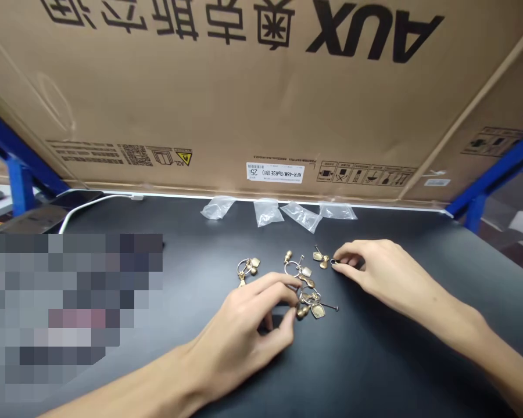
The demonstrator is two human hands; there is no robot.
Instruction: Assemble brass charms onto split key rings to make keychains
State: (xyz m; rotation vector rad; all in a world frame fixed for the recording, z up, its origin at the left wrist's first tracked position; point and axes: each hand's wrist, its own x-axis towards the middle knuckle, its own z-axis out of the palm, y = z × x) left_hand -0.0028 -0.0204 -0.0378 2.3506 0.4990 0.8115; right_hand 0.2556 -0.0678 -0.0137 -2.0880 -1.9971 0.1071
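Note:
Several brass earring-like charm pieces with rings lie in a loose row on the black tabletop. One ringed piece lies apart at the left, and a tangled group sits in the middle. My left hand comes in from the lower left, its thumb and forefinger closed on a brass gourd charm at the group's near end. My right hand reaches from the right, its fingertips pinching a small dark-rimmed ring beside a brass leaf-shaped charm.
Several clear plastic bags lie in a row behind the charms. A large cardboard AUX box leans along the table's far edge, held by a blue metal frame. A white cable runs at the back left, and a pixelated patch covers the left.

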